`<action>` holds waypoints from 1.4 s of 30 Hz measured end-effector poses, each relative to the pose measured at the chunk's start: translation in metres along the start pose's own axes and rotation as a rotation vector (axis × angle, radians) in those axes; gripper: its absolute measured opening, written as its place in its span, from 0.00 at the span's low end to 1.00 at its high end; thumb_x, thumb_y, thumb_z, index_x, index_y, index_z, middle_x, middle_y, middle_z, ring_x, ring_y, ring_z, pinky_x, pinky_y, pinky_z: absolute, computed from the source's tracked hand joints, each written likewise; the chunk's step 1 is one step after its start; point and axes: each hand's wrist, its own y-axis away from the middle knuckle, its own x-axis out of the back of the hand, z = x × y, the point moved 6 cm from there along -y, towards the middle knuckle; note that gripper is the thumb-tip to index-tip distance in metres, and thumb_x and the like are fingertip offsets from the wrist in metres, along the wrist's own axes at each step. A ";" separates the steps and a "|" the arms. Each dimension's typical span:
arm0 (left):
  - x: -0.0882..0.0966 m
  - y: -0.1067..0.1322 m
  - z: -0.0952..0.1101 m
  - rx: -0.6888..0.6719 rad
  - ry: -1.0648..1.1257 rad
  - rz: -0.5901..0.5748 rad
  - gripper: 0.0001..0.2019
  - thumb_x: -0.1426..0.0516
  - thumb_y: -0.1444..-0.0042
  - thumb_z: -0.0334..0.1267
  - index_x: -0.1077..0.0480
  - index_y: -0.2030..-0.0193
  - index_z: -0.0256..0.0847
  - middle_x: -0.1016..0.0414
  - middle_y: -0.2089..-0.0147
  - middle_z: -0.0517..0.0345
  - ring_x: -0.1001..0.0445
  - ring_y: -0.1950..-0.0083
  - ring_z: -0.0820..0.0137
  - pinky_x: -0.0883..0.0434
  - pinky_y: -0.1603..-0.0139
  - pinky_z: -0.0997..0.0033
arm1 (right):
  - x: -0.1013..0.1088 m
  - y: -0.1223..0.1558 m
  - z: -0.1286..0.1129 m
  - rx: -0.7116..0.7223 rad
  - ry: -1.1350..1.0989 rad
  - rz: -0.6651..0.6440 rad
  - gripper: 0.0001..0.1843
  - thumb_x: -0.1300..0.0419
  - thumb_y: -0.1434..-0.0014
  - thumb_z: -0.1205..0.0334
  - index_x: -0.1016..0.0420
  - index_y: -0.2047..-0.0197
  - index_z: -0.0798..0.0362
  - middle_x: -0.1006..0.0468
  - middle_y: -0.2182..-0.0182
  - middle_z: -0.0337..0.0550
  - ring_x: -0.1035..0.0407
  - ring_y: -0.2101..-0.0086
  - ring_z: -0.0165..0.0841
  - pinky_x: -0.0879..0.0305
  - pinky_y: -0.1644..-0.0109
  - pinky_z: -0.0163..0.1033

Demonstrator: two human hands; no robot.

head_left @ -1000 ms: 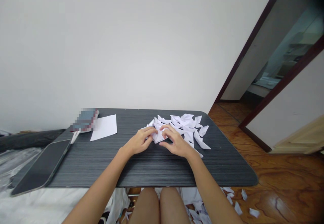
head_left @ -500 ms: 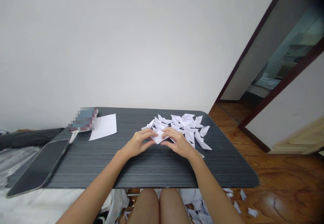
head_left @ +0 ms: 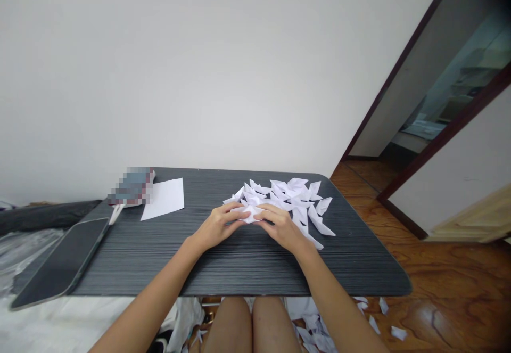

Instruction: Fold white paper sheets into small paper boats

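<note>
Left hand point(head_left: 217, 224) and right hand point(head_left: 281, 226) pinching a folded paper point(head_left: 251, 215), white, creased, angular

A black, streaked tabletop with rounded corners point(head_left: 359, 262) stands before a plain white wall point(head_left: 239, 65). At its near left lies a flat, dark-screened rectangular device with a pale rim point(head_left: 64, 265); at far left, a pixelated blue-grey and red object point(head_left: 131, 187). Farther left are a long black roll point(head_left: 43, 217) and crumpled clear plastic point(head_left: 30, 249). Glossy brown wooden flooring point(head_left: 459, 284) spreads right.
</note>
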 end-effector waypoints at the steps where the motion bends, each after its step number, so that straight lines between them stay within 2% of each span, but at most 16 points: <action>1: 0.000 -0.001 0.000 0.009 0.015 0.015 0.10 0.47 0.47 0.33 0.30 0.58 0.40 0.31 0.56 0.49 0.30 0.58 0.70 0.31 0.60 0.71 | 0.001 0.000 0.001 -0.005 -0.014 0.024 0.06 0.47 0.46 0.68 0.30 0.66 0.52 0.29 0.61 0.48 0.33 0.60 0.34 0.36 0.56 0.40; 7: 0.006 -0.006 0.005 0.100 0.136 0.144 0.07 0.44 0.50 0.34 0.28 0.64 0.37 0.27 0.64 0.51 0.29 0.62 0.70 0.32 0.61 0.71 | 0.006 -0.004 0.004 -0.117 -0.181 0.155 0.02 0.42 0.50 0.67 0.30 0.73 0.53 0.26 0.68 0.44 0.31 0.64 0.33 0.36 0.58 0.39; 10: 0.008 -0.008 0.007 0.146 0.151 0.172 0.06 0.43 0.52 0.35 0.28 0.67 0.36 0.27 0.68 0.52 0.29 0.66 0.71 0.32 0.64 0.72 | 0.004 -0.005 0.008 -0.202 -0.253 0.144 0.03 0.42 0.50 0.67 0.30 0.75 0.54 0.26 0.72 0.41 0.31 0.68 0.32 0.36 0.61 0.38; 16: 0.008 -0.006 0.009 0.077 0.133 0.207 0.04 0.42 0.52 0.32 0.29 0.68 0.35 0.27 0.65 0.51 0.28 0.64 0.71 0.30 0.64 0.74 | 0.004 -0.004 0.009 -0.217 -0.303 0.156 0.03 0.41 0.51 0.69 0.29 0.75 0.53 0.26 0.73 0.40 0.32 0.69 0.31 0.37 0.62 0.36; 21: 0.010 0.000 0.007 0.021 0.051 0.259 0.04 0.42 0.53 0.31 0.32 0.68 0.35 0.28 0.67 0.53 0.28 0.67 0.74 0.29 0.68 0.79 | 0.007 -0.003 0.008 -0.179 -0.256 0.182 0.04 0.41 0.51 0.69 0.29 0.76 0.53 0.26 0.74 0.40 0.32 0.70 0.31 0.37 0.63 0.36; 27: 0.011 0.003 0.009 -0.071 -0.122 0.231 0.06 0.45 0.49 0.31 0.33 0.63 0.38 0.28 0.63 0.53 0.28 0.61 0.72 0.30 0.60 0.74 | 0.010 -0.004 0.003 -0.105 -0.175 0.196 0.02 0.41 0.51 0.65 0.29 0.74 0.53 0.25 0.70 0.43 0.31 0.67 0.33 0.36 0.61 0.38; 34: 0.007 0.002 0.009 -0.068 -0.166 0.135 0.05 0.48 0.47 0.31 0.33 0.65 0.38 0.29 0.61 0.50 0.28 0.62 0.72 0.31 0.64 0.76 | 0.010 -0.003 -0.001 -0.057 -0.103 0.157 0.01 0.42 0.49 0.65 0.30 0.71 0.52 0.26 0.68 0.45 0.31 0.64 0.35 0.36 0.59 0.40; 42: 0.007 0.004 0.009 -0.095 -0.200 0.132 0.09 0.49 0.47 0.28 0.34 0.59 0.38 0.29 0.60 0.51 0.29 0.61 0.73 0.32 0.63 0.77 | 0.012 -0.003 -0.002 -0.049 -0.108 0.184 0.01 0.42 0.49 0.66 0.30 0.71 0.52 0.26 0.67 0.45 0.31 0.64 0.34 0.36 0.59 0.39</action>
